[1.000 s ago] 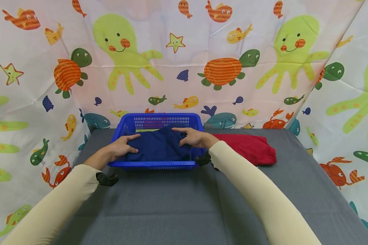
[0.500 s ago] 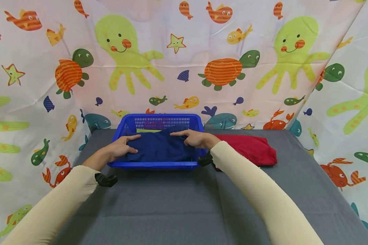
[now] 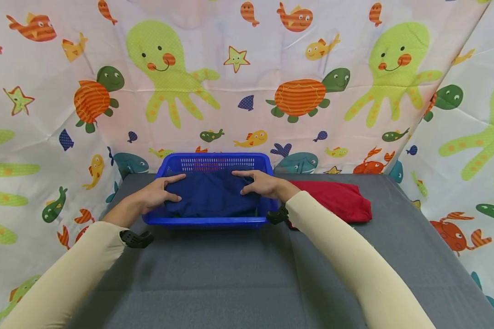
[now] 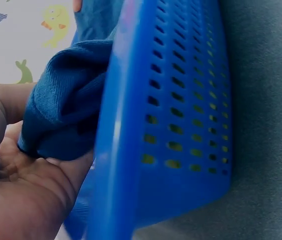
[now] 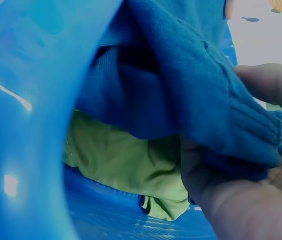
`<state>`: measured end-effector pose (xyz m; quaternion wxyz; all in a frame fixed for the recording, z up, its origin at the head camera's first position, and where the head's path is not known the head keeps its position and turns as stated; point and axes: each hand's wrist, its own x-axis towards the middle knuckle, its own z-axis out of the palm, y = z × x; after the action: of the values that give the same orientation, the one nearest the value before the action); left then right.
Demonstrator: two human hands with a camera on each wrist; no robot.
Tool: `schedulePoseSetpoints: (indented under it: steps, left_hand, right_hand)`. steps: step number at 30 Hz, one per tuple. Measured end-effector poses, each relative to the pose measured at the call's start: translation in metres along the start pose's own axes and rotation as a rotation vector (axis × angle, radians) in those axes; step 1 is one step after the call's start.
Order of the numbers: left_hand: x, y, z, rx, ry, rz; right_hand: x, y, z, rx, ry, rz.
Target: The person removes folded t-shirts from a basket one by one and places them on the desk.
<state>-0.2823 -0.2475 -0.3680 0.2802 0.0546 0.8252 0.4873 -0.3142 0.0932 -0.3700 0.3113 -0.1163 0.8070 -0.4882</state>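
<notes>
A folded navy garment [image 3: 212,194] lies across the blue plastic basket [image 3: 206,222]. My left hand [image 3: 150,196] holds its left end, with the fabric between thumb and fingers in the left wrist view. At the other end, my right hand [image 3: 265,185] grips the garment, thumb on one side and fingers on the other. Beneath it, a light green cloth [image 5: 131,162] shows inside the basket in the right wrist view. The navy fabric hides most of the basket's contents from the head view.
A folded red cloth [image 3: 333,198] lies on the grey table cover [image 3: 214,274], right of the basket and partly behind my right forearm. A sea-animal printed curtain [image 3: 238,128] stands directly behind the basket.
My left hand has shifted slightly left. The navy garment's back edge now covers the green strip visible earlier in the head view. My right hand moved only a little.
</notes>
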Motion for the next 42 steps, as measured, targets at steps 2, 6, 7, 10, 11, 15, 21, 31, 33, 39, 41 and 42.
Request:
schedulePoseSetpoints:
  steps: [2,6,7,10,11,15,21,31,33,39,41,42]
  left_hand:
    - [-0.002,0.001,-0.002,-0.012,-0.001,0.006]
    - [-0.005,0.005,-0.006,-0.016,0.004,0.02]
    - [-0.006,0.005,-0.007,-0.014,0.005,0.023]
    - [-0.008,0.007,-0.009,-0.007,0.004,0.031]
    - [-0.008,0.007,-0.01,-0.005,0.004,0.033]
    - [-0.01,0.009,-0.012,-0.004,0.012,0.041]
    - [-0.012,0.01,-0.01,-0.017,0.015,0.045]
    - [-0.014,0.014,-0.012,-0.053,0.005,0.088]
    - [-0.014,0.017,-0.012,-0.073,0.004,0.104]
    - [-0.016,0.024,-0.013,-0.136,-0.009,0.135]
    - [-0.016,0.025,-0.013,-0.141,-0.013,0.14]
    - [-0.017,0.026,-0.013,-0.135,-0.011,0.141]
  right_hand:
    - [-0.001,0.0,0.0,-0.001,0.015,-0.002]
    - [-0.005,-0.001,-0.001,-0.007,0.039,-0.012]
    - [-0.005,-0.001,-0.001,-0.007,0.04,-0.018]
    - [-0.008,-0.003,-0.001,-0.006,0.045,-0.033]
    - [-0.008,-0.004,-0.002,-0.006,0.047,-0.036]
    - [-0.01,-0.005,-0.002,-0.017,0.064,-0.047]
    - [-0.011,-0.001,-0.002,-0.027,0.097,-0.038]
    - [-0.016,-0.003,-0.008,0.038,0.137,-0.047]
    - [-0.017,-0.005,-0.01,0.048,0.151,-0.053]
    - [-0.02,-0.011,-0.014,0.13,0.144,-0.077]
    - [-0.021,-0.012,-0.016,0.172,0.13,-0.079]
    - [-0.022,-0.013,-0.016,0.19,0.122,-0.078]
